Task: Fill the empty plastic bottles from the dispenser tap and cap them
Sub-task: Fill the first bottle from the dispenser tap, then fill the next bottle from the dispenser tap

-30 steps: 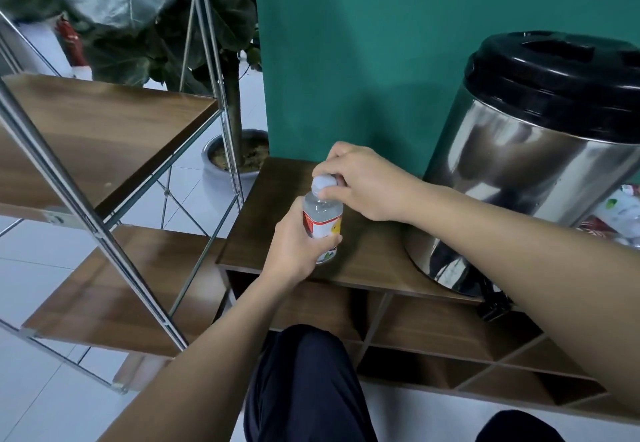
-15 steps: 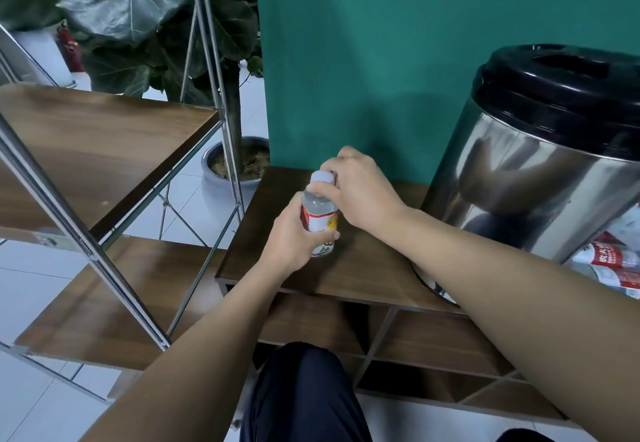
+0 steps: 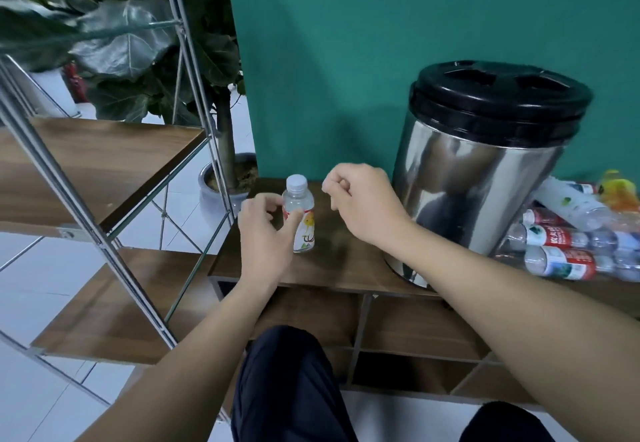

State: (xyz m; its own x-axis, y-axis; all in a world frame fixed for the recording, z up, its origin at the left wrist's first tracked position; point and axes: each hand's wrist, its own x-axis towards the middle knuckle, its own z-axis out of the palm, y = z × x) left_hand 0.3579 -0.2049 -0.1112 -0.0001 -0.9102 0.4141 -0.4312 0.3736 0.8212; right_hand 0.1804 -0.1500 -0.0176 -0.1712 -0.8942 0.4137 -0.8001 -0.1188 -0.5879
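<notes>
The left hand (image 3: 265,233) is beside the small bottle (image 3: 299,214) with loose, half-curled fingers; its thumb lies in front of the label, and I cannot tell if it really touches, but the fingers do not close around the bottle. The right hand (image 3: 360,206) is in the air just to the right of the bottle, fingers curled in and holding nothing.

The small bottle stands upright near the left end of the wooden cabinet top (image 3: 346,261), with a white cap (image 3: 297,182) on it. It is clear plastic, and the level of liquid inside cannot be seen for sure. Its label has a red band and a yellow picture (the writing is too small to read).

To the right stands the steel dispenser (image 3: 478,192) with a black lid (image 3: 498,95); its tap is hidden behind the right forearm. Further right, a heap of clear bottles (image 3: 571,247) lies on its side on the same top, several with red and white labels carrying Chinese characters that I cannot read clearly.
</notes>
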